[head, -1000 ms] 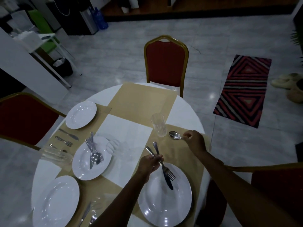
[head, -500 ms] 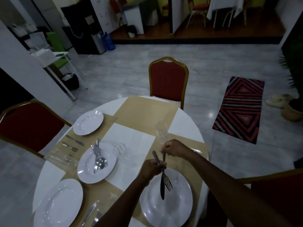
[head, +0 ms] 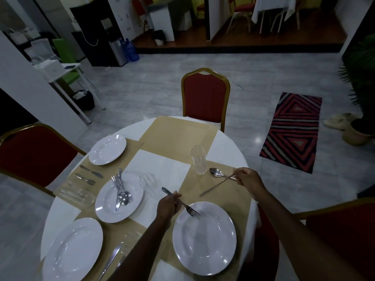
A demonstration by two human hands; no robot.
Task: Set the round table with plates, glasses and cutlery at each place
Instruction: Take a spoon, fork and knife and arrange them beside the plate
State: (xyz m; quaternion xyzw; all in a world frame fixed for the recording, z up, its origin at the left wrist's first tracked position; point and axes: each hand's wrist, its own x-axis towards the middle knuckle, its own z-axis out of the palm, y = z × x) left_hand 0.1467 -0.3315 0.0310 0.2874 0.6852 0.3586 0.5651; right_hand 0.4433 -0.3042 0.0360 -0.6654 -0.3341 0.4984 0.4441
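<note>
Round table, half laid: my left hand pinched a fork over the plate; my right hand gripped a knife beside the spoon, for laying.

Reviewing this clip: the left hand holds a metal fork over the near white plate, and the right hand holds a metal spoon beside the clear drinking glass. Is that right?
Not quite. In the head view the right hand holds a metal table knife; the metal spoon lies on the table beside the clear drinking glass. The left hand does hold the metal fork over the near white plate.
</note>
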